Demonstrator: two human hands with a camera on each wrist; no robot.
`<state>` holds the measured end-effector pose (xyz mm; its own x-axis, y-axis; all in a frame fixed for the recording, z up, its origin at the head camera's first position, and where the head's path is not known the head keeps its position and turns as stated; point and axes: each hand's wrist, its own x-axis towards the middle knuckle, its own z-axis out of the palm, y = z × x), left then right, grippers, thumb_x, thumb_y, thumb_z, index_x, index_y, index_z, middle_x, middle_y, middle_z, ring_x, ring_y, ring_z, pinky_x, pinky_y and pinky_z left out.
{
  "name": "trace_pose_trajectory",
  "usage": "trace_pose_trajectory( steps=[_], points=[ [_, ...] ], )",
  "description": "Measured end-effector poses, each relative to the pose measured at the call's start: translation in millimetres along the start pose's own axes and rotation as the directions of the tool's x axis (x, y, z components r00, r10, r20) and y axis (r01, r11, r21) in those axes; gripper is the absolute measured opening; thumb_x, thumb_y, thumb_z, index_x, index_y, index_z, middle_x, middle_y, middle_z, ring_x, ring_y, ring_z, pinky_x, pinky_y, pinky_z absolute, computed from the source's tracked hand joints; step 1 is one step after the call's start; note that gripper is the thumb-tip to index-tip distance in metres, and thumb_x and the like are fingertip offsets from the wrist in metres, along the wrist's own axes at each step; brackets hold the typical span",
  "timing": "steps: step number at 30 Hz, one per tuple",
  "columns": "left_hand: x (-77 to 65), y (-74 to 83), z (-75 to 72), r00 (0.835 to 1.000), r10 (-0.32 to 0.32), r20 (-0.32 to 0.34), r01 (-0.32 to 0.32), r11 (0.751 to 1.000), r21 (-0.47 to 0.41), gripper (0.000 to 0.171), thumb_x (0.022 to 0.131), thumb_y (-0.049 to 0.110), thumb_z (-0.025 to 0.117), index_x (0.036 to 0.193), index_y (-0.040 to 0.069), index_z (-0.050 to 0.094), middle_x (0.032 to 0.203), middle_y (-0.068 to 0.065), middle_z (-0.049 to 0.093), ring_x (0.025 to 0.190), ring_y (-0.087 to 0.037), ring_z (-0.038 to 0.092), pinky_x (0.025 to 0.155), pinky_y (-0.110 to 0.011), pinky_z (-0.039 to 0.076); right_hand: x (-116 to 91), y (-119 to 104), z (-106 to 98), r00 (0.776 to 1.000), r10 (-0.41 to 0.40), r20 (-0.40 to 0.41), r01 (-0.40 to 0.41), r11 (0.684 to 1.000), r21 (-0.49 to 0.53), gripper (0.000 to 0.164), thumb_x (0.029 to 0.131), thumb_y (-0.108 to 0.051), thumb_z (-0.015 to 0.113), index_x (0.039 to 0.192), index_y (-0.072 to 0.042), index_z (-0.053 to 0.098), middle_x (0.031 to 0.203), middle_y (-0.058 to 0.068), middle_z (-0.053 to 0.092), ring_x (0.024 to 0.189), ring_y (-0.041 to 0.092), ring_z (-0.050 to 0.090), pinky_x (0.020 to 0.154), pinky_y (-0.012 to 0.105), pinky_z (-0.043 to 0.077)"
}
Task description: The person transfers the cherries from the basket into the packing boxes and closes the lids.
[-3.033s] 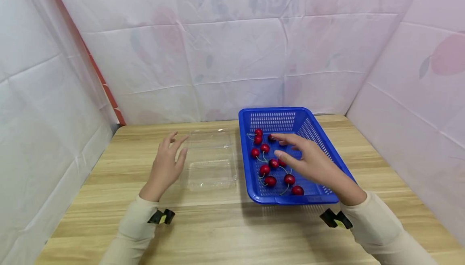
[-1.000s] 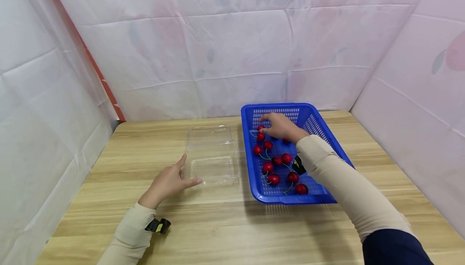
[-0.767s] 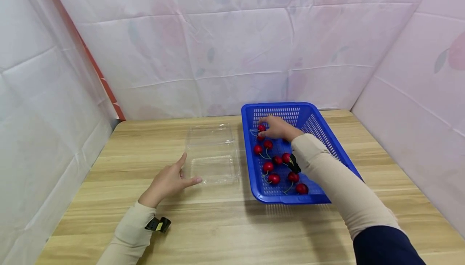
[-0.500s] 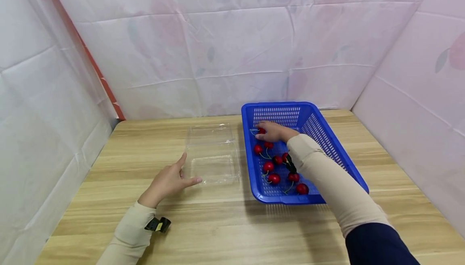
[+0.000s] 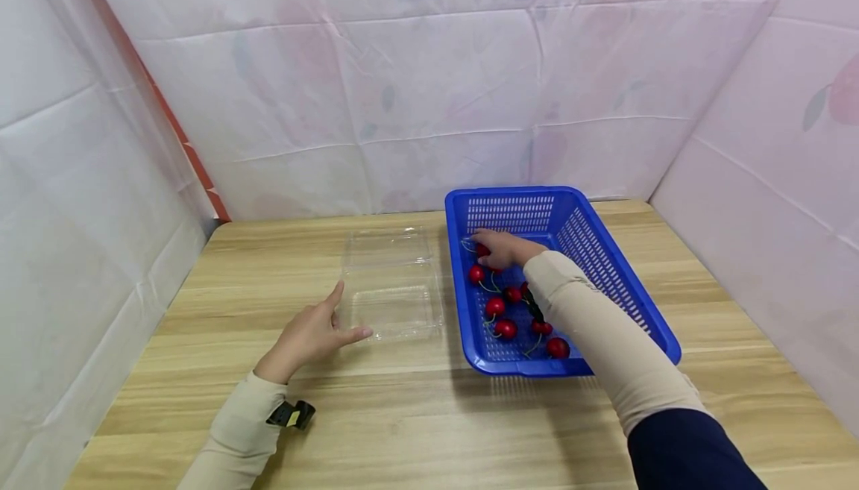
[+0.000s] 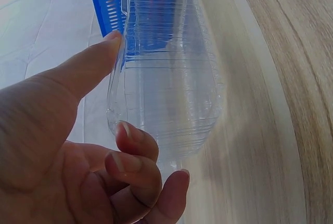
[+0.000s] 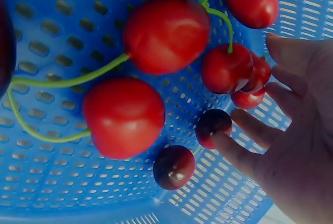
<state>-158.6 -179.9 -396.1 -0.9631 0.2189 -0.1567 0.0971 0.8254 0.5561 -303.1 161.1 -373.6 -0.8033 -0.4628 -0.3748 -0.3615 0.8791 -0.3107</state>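
Observation:
In the head view my left hand (image 5: 312, 341) is at the near left corner of a clear plastic container (image 5: 392, 311), thumb and forefinger spread. The left wrist view shows the thumb tip at the container's rim (image 6: 117, 78) and the other fingers bent beside its corner. My right hand (image 5: 503, 249) reaches into the blue basket (image 5: 463, 333), over red cherries at its left side. In the right wrist view its fingers are spread, with the tips close to a dark cherry (image 7: 214, 128) and a cherry with a green stem (image 7: 227, 67). The hand and sleeve cover part of the basket.
Several more cherries (image 5: 505, 329) lie in the front left part of the basket, some joined by green stems. The container's second half (image 5: 388, 246) lies behind the near one. White sheeting (image 5: 429, 102) walls the wooden table (image 5: 376, 430) at the back and sides.
My left hand has come down to the container's corner and stays there. My right hand has reached into the basket and drifted slightly nearer along its left side, over the cherries.

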Motion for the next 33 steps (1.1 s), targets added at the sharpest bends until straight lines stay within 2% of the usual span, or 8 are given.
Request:
trace_pose_trajectory(
  steps=[5,10,17,24,33],
  points=[
    [0.4,0.0,1.2,1.0,-0.005,0.001,0.005,1.0,-0.005,0.109,0.078,0.058,0.07,0.154,0.004,0.013,0.069,-0.002,0.052,0.057,-0.015,0.043,0.053,-0.03,0.037,-1.0,-2.3,3.9,0.999,0.031,0.042,-0.03,0.999,-0.023,0.055,0.098,-0.006,0.048,0.148,0.003,0.029,0.149,0.025,0.032,0.139,0.039,0.028,0.113,0.05,0.021],
    [-1.2,-1.4,1.3,1.0,-0.015,0.011,0.015,1.0,-0.014,0.109,0.079,0.057,0.07,0.154,0.005,0.011,0.07,-0.003,0.051,0.057,-0.015,0.042,0.053,-0.03,0.036,1.1,-4.2,7.4,1.0,-0.005,0.0,0.005,0.991,-0.136,0.048,0.093,0.001,0.053,0.14,0.003,0.045,0.141,0.028,0.042,0.13,0.04,0.042,0.107,0.049,0.033],
    [-2.0,-4.0,-0.3,1.0,-0.023,0.012,0.023,1.0,-0.016,0.108,0.08,0.055,0.071,0.154,0.004,0.011,0.068,-0.002,0.052,0.056,-0.015,0.041,0.052,-0.03,0.036,7.3,-4.0,9.4,0.999,0.027,-0.033,-0.032,0.99,-0.14,0.043,0.085,0.007,0.059,0.126,-0.006,0.061,0.124,0.021,0.053,0.104,0.03,0.056,0.091,0.043,0.047],
    [-0.9,-4.6,0.0,1.0,-0.026,0.017,0.026,0.999,-0.019,0.11,0.078,0.058,0.07,0.154,0.005,0.011,0.068,-0.003,0.051,0.056,-0.014,0.041,0.052,-0.029,0.035,5.4,-6.1,8.2,0.998,0.069,-0.013,-0.07,0.989,-0.131,0.045,0.086,0.007,0.057,0.13,-0.002,0.056,0.126,0.02,0.056,0.112,0.031,0.055,0.096,0.043,0.045],
    [2.9,-3.5,-1.0,1.0,-0.013,0.012,0.013,1.0,-0.007,0.109,0.079,0.058,0.07,0.154,0.004,0.012,0.072,-0.004,0.053,0.059,-0.016,0.045,0.055,-0.031,0.038,1.2,-3.8,5.0,0.999,0.039,-0.037,-0.043,0.991,-0.13,0.044,0.085,0.002,0.064,0.128,0.0,0.057,0.121,0.02,0.059,0.109,0.031,0.056,0.093,0.043,0.047]
  ],
)
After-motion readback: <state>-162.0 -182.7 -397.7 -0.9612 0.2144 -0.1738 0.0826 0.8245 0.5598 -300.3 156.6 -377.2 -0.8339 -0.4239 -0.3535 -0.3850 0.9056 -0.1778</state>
